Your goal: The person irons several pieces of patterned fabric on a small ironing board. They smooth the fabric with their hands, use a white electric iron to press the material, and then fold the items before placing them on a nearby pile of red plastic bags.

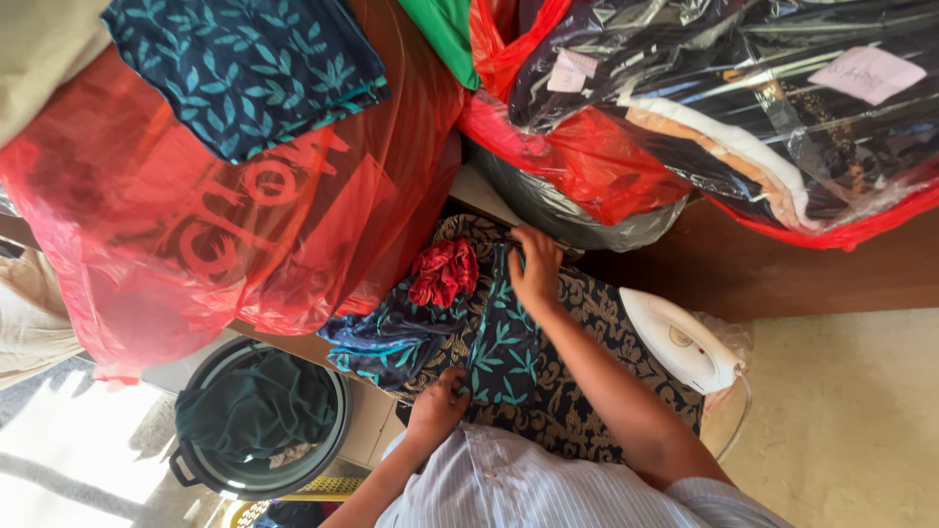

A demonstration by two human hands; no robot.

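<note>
Btwn both hands' fingers (pixel 528 256): leaf-print cloth (pixel 504 342), stretched.

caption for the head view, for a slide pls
Two hands, left and right, smooth a leaf-print cloth on a patterned board beside a white iron, red bags piled behind.

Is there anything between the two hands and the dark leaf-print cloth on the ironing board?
Nothing visible. The right hand presses the far end of the leaf-print cloth, and the left hand touches its near end. The red crumpled cloth lies beside it, the white iron apart.
</note>
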